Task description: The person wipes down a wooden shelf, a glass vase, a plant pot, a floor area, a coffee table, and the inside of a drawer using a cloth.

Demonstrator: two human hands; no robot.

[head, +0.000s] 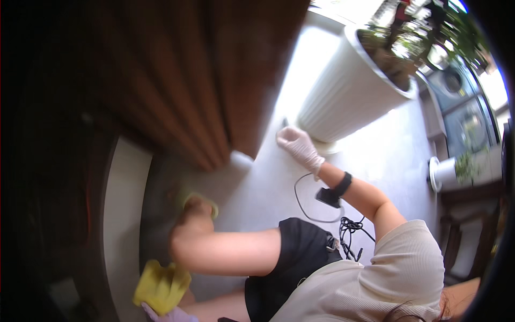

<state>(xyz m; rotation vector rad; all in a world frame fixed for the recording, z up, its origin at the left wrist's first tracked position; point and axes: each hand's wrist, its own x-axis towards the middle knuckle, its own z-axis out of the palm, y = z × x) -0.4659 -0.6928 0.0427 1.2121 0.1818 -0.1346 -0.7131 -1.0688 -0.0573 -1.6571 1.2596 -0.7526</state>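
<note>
At the bottom edge my left hand (171, 314), in a pale glove and partly cut off by the frame, grips a yellow cloth (161, 287) beside my bent legs. My right hand (297, 147), in a white glove, is low by the base of a tall white ribbed planter (342, 88). Its fingers are curled, and a small dark thing (285, 122) shows just beyond them; whether they hold it is unclear. Near the right wrist, strapped with a black device (330, 197), a thin cable (297, 197) loops over the grey floor (257, 197).
Brown wooden slats (193, 80), blurred, stand close at the upper left above a pale panel (126, 209). Bundled black cable (352, 227) lies by my hip. On the right are a small white plant pot (442, 173), dark wooden furniture (454, 237) and machines with round doors (470, 124).
</note>
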